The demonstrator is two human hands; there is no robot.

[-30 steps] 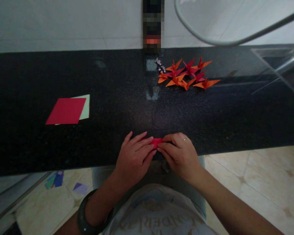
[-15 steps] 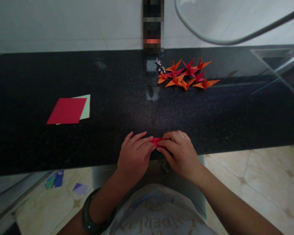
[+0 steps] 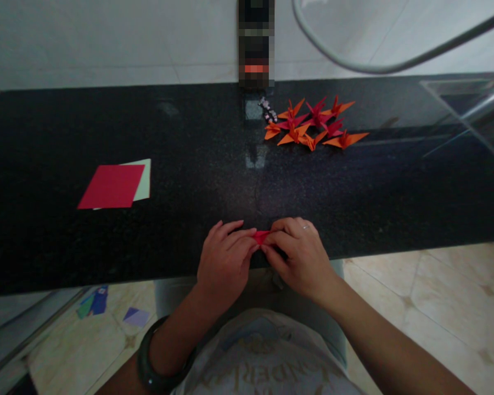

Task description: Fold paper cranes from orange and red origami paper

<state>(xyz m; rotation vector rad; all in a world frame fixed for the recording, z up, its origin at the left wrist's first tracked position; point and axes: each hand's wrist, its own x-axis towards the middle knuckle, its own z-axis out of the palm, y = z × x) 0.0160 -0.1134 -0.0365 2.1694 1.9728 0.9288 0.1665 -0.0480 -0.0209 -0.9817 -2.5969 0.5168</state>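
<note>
A small folded red paper (image 3: 262, 236) lies at the near edge of the black stone counter (image 3: 189, 148). My left hand (image 3: 225, 260) and my right hand (image 3: 300, 258) both pinch it, fingertips meeting over the fold, and most of the paper is hidden under them. A red paper square (image 3: 112, 186) rests on a pale sheet (image 3: 145, 178) to the left. Several finished orange and red paper cranes (image 3: 313, 125) sit at the far side of the counter.
A dark blurred object (image 3: 254, 44) stands at the back edge, with a small patterned crane (image 3: 268, 109) beside it. A glass edge with a metal rail (image 3: 465, 104) lies at the right. Coloured paper scraps (image 3: 107, 307) lie on the tiled floor below.
Both hands have crept slightly forward and closer together over the red paper, which shows less than before. Everything else on the counter is unmoved.
</note>
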